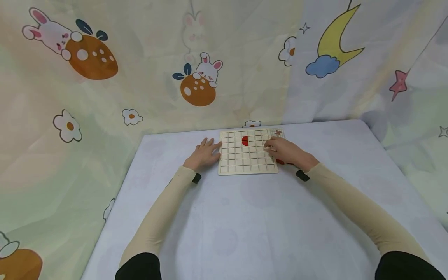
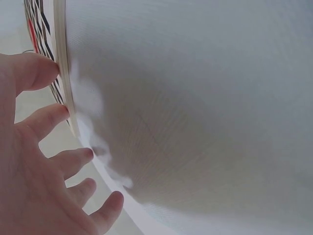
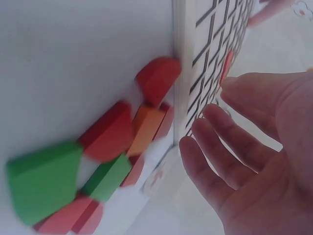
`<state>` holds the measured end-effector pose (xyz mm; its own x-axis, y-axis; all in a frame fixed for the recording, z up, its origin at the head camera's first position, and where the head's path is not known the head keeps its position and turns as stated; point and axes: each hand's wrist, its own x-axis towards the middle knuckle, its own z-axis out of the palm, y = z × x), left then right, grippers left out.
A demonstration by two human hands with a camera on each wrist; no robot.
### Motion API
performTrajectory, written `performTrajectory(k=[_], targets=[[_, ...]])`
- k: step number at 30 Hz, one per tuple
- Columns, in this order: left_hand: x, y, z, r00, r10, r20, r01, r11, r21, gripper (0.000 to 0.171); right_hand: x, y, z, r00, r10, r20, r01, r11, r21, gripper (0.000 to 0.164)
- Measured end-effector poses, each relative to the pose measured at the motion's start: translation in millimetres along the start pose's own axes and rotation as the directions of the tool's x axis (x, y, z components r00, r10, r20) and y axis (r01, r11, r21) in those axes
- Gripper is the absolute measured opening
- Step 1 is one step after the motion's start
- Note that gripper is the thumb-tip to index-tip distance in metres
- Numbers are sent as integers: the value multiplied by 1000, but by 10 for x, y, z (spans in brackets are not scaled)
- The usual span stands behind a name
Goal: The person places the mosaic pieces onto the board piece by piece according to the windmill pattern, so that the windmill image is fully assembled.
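Note:
A pale wooden board (image 1: pixel 247 163) ruled into a grid of squares lies near the table's far edge. On its upper middle sits a red half-round piece (image 1: pixel 245 141). At the board's left edge, my left hand (image 1: pixel 204 154) has spread fingers; thumb and forefinger touch the rim (image 2: pixel 62 54) in the left wrist view. My right hand (image 1: pixel 286 151) reaches over the board's right edge, its fingers loosely bent with nothing visible between them. Beside that edge, partly hidden under this hand, lie a green block (image 3: pixel 46 183), a red rounded block (image 3: pixel 159 78) and an orange block (image 3: pixel 144 129).
More red pieces (image 3: pixel 110 134) and a smaller green block (image 3: pixel 105 177) lie among the loose blocks. A small card (image 1: pixel 278 132) with a printed figure lies at the board's far right corner. A white cloth (image 1: pixel 224 217) covers the table, and a patterned curtain (image 1: pixel 150 77) hangs behind.

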<state>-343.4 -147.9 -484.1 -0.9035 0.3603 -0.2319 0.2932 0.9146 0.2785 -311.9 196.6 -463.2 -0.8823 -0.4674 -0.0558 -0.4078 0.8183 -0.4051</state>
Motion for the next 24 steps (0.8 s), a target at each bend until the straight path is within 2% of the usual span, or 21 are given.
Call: performTrajectory(k=[8, 18, 24], targets=[[-5, -21, -2, 1000, 8, -2, -8, 1000, 3, 60, -159, 183, -103, 999, 31, -41, -30, 999, 28, 28], [20, -35, 14, 1000, 14, 3, -14, 1000, 3, 60, -251, 414, -138, 985, 164, -57, -167, 985, -48, 26], [32, -31, 18, 1000, 10, 5, -10, 1000, 9, 61, -308, 430, -133, 974, 223, -49, -226, 972, -65, 22]])
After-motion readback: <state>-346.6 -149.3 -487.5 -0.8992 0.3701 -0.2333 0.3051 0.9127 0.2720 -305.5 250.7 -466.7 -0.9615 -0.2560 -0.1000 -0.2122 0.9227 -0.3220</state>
